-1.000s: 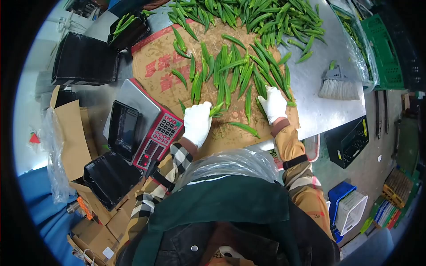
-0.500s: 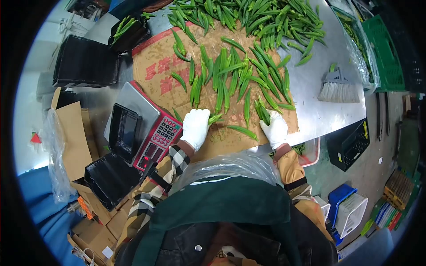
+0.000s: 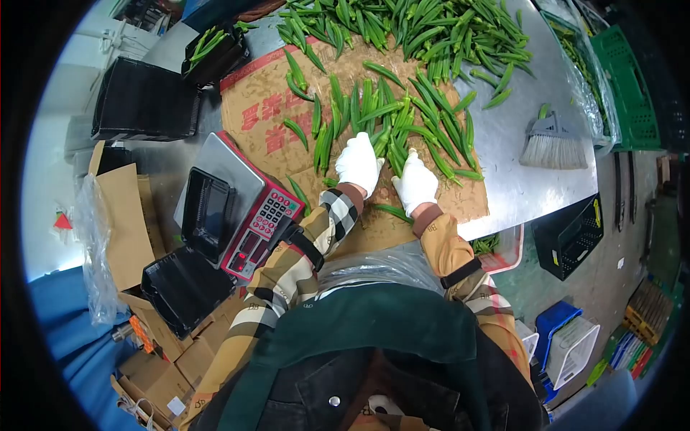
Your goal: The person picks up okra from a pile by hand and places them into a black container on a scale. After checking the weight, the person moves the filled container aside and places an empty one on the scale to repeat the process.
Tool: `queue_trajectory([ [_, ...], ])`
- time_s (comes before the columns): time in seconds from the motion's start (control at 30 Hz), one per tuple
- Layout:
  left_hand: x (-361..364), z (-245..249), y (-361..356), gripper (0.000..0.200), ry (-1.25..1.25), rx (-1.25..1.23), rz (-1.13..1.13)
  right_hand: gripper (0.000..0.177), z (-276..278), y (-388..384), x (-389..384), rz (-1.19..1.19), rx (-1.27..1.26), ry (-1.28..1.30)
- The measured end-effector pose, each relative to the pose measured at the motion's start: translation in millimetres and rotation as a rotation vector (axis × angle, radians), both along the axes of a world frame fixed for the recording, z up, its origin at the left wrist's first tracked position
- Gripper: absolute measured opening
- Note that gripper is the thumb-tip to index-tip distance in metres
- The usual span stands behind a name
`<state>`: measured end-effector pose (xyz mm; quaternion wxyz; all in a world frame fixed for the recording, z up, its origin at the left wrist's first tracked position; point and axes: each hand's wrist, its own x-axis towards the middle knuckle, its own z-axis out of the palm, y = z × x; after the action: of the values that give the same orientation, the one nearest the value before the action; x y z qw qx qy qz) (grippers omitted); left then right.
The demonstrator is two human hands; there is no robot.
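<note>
Green okra pods (image 3: 453, 126) lie scattered over a flattened cardboard sheet (image 3: 345, 237), with a large heap (image 3: 438, 29) at its far edge. My left hand (image 3: 359, 164), in a white glove, is at the near side of the middle pods, its fingers bent and partly hidden; what it holds, if anything, is hidden. Close to its right, my right hand (image 3: 415, 181), also gloved in white, touches down beside the pods with its fingers drawn together. Whether a pod is in it cannot be made out. One pod (image 3: 392, 211) lies just below and between the hands.
A red scale (image 3: 262, 223) with a black tray (image 3: 207, 208) on it stands left. Black containers (image 3: 144, 100) and an okra-filled box (image 3: 212, 54) are beyond. A brush (image 3: 552, 144) lies right, near a green crate (image 3: 625, 86). A black crate (image 3: 571, 237) is below the table edge.
Both hands have moved inward and away from me, to the middle pods. The pods formerly at my right hand no longer show there.
</note>
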<state>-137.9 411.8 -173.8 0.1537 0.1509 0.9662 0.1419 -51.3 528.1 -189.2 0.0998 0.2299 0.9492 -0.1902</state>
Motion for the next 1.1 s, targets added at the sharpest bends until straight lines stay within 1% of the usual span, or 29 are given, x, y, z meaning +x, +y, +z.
queue_trajectory([
  [0.1,-2,-2,0,0.056,-0.022,-0.034,-0.013,0.077,-7,2,-4,-0.005,-0.001,0.06],
  [0.17,-2,-10,-6,0.054,-0.032,-0.04,0.006,0.067,7,16,-2,-0.102,-0.154,0.018],
  [0.2,-5,-5,-10,0.054,-0.035,-0.042,0.019,0.063,15,25,-2,-0.147,-0.231,0.0],
  [0.23,-7,0,-18,0.057,-0.087,-0.005,0.048,0.051,7,36,8,-0.127,-0.382,0.246],
  [0.3,-7,5,-36,0.057,-0.149,0.089,0.041,0.039,22,46,20,-0.34,-0.982,0.28],
  [0.33,-5,10,-42,0.058,-0.358,0.323,0.116,0.035,22,51,26,-0.406,-1.158,0.228],
  [0.4,0,17,-50,0.061,-0.775,0.793,0.259,0.032,31,48,31,-0.536,-1.478,0.115],
  [0.43,5,21,-51,0.06,-0.925,0.937,0.256,0.031,35,45,33,-0.598,-1.636,0.052],
  [0.47,11,25,-53,0.058,-1.074,1.082,0.253,0.03,32,36,33,-0.592,-1.789,0.059],
  [0.5,18,27,-56,0.057,-1.219,1.23,0.25,0.031,44,23,33,-0.55,-1.883,0.103],
  [0.53,26,25,-59,0.055,-1.241,1.352,0.213,0.032,45,14,33,-0.53,-1.888,0.12],
  [0.57,29,37,-64,0.053,-1.276,1.372,0.259,0.033,46,8,33,-0.509,-1.893,0.136],
  [0.6,30,61,-68,0.051,-1.31,1.393,0.304,0.033,49,4,32,-0.523,-1.962,0.132],
  [0.63,30,75,-75,0.05,-1.342,1.414,0.352,0.032,53,0,31,-0.537,-2.032,0.124],
  [0.67,30,72,-83,0.049,-1.335,1.424,0.329,0.032,57,-5,29,-0.549,-2.103,0.114],
  [0.77,30,70,-103,0.051,-1.356,1.5,0.47,0.031,63,-28,16,-0.586,-2.186,0.053],
  [0.8,30,67,-110,0.055,-1.242,1.475,0.466,0.037,61,-38,12,-0.551,-2.178,0.069],
  [0.87,28,61,-133,0.064,-1.006,1.411,0.47,0.036,68,-64,3,-0.565,-2.177,0.037],
  [0.97,22,116,-170,0.069,-0.61,1.164,0.286,0.031,89,-120,-20,-0.558,-2.198,0.014],
  [1.0,21,139,-183,0.071,-0.556,1.13,0.324,0.03,94,-141,-28,-0.542,-2.206,0.008],
  [1.03,17,152,-200,0.069,-0.453,1.066,0.32,0.029,99,-163,-36,-0.529,-2.212,0.005],
  [1.07,12,169,-220,0.067,-0.403,0.992,0.299,0.027,104,-185,-45,-0.472,-2.256,-0.019],
  [1.1,5,182,-240,0.064,-0.356,0.918,0.277,0.028,112,-206,-54,-0.44,-2.226,-0.083],
])
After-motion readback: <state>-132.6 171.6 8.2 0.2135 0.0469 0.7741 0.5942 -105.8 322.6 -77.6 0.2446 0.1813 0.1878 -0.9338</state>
